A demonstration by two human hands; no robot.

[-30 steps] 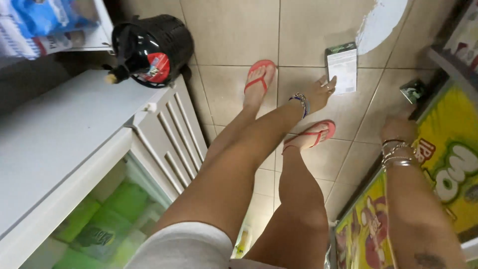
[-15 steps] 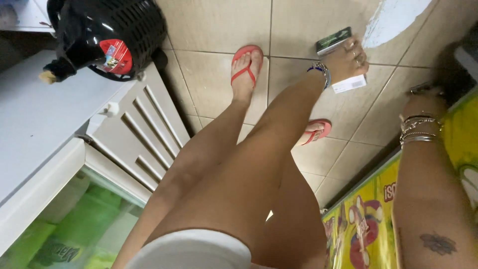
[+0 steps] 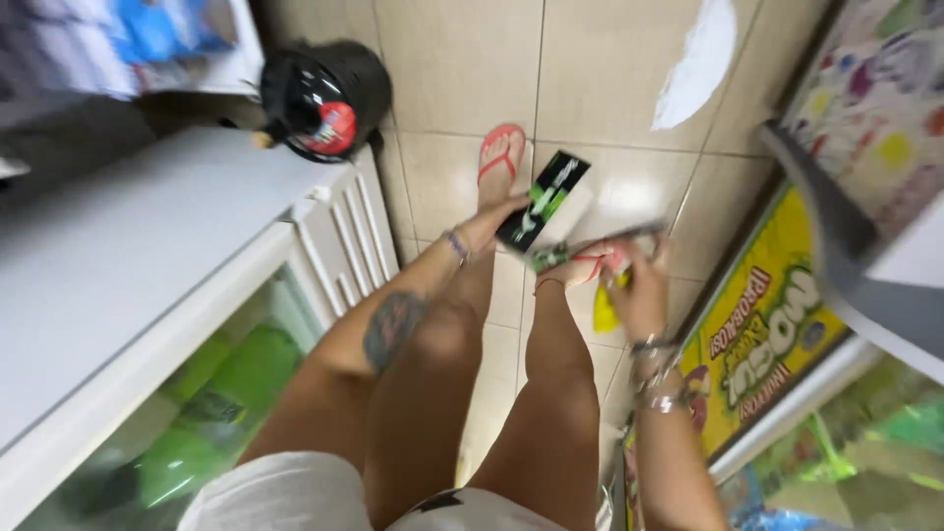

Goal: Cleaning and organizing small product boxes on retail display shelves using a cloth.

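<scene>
Flat rectangular packet, black with green and white print (image 3: 544, 202): off the floor, tilted diagonally, lower corner pinched in left hand (image 3: 489, 224). Small dark green object (image 3: 590, 248), motion-blurred, gripped in right hand (image 3: 637, 290) just below the packet; kind unclear.

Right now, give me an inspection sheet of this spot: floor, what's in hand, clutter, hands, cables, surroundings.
Surface: beige tiled floor, with a white patch at upper right.
Job's things: black and green box in the left hand; a thin, blurred item in the right hand.
Clutter: black round appliance on the floor by the white freezer.
Hands: left grip shut on the box; right grip shut on the thin item; bracelets on both wrists.
Cables: nothing seen.
Surroundings: yellow printed freezer front on the right, grey chair above it, red flip-flop on one foot.
</scene>
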